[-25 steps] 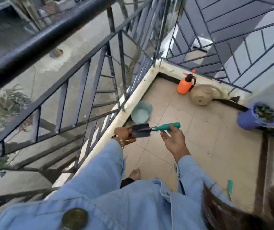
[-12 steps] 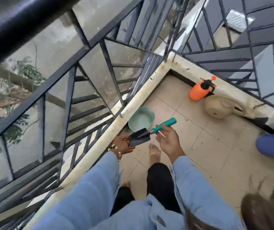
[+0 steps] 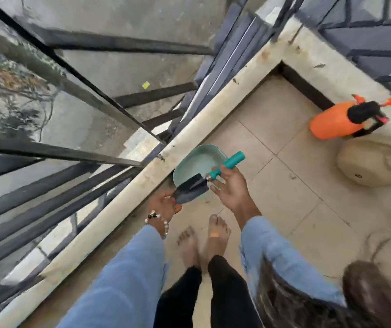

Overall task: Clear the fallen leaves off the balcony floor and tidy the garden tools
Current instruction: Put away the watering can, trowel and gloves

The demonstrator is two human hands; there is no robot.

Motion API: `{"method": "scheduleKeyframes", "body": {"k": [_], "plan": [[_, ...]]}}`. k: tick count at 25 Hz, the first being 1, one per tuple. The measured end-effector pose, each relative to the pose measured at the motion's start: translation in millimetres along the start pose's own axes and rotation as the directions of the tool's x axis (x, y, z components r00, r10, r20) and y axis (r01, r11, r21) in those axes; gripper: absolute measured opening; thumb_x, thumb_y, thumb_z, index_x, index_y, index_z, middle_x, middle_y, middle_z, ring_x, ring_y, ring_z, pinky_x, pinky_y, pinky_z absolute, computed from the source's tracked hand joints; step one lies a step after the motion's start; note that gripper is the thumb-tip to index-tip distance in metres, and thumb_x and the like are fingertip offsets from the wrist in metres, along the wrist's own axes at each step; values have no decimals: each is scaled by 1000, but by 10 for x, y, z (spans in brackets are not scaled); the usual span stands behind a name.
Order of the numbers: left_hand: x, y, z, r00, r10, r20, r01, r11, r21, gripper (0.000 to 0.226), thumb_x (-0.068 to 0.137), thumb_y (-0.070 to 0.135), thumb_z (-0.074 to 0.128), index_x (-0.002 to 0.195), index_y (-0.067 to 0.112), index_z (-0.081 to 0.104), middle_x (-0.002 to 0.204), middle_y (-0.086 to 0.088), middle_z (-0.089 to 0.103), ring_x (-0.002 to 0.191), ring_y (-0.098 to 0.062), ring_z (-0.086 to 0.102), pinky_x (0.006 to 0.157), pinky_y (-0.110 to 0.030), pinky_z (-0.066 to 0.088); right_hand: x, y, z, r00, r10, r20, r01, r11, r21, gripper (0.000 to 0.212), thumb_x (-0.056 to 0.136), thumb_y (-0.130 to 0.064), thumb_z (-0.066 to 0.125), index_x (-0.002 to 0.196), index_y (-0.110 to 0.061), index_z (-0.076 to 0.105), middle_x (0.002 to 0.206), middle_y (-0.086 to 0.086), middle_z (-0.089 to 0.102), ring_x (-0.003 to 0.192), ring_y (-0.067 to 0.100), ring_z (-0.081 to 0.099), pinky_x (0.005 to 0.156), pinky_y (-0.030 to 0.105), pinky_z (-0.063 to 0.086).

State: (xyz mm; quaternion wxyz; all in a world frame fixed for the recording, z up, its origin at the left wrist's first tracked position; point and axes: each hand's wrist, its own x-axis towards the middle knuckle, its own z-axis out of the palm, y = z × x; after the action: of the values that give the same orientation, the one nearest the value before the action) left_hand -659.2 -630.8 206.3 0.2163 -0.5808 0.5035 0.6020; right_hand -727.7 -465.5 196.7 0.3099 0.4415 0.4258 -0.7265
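A garden trowel (image 3: 193,189) with a dark metal blade and a teal handle is held between both hands, above a pale green tub (image 3: 195,162) on the floor by the kerb. My left hand (image 3: 163,204) grips the tip of the blade. My right hand (image 3: 228,188) holds the teal handle near its neck, with the lower fingers spread. The handle points up and to the right.
A concrete kerb (image 3: 215,110) with a dark metal railing (image 3: 76,91) runs along the left. An orange pressure sprayer (image 3: 334,120) and a beige watering can (image 3: 376,162) stand at the right by the corner. My bare feet (image 3: 204,240) are on the tiled floor (image 3: 284,197).
The view has tipped down and moved closer to the tub; both hands with the trowel now hang over the tub. The trowel handle has tilted up more.
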Motion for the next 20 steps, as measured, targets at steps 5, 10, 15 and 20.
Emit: {"method": "scheduleKeyframes", "body": {"k": [5,10,15,20], "plan": [[1480,-386,101,993,25,-119,-18,998,59,22,97,-5,34,91,-3,55,51,-9,57,35,-15,49,48,-24,41,1471,548,2,997,73,-26,-73,997,8,12,94,-9,53,91,-21,51,91,2,62,78,19,59,83,35,43],[2526,-794,186,979,127,-159,-57,921,386,48,74,9,57,122,12,64,111,-17,68,94,-34,66,82,-43,55,2643,961,-71,982,155,-112,-149,987,64,8,95,-13,52,91,-20,52,82,1,59,74,18,58,71,30,45],[2679,-856,305,977,173,-124,-116,920,375,50,82,6,58,132,13,57,116,-7,69,108,-30,63,95,-48,51,2930,1119,-65,974,180,-135,-166,981,105,10,96,-7,47,94,-13,56,80,2,57,70,15,55,65,26,42],[2289,-704,290,988,103,-113,-69,961,269,50,86,6,60,134,13,53,119,-7,66,113,-38,60,94,-51,50,2389,990,-75,966,196,-166,-188,980,65,28,96,-2,44,123,3,52,126,20,57,124,33,51,102,34,39]]}}
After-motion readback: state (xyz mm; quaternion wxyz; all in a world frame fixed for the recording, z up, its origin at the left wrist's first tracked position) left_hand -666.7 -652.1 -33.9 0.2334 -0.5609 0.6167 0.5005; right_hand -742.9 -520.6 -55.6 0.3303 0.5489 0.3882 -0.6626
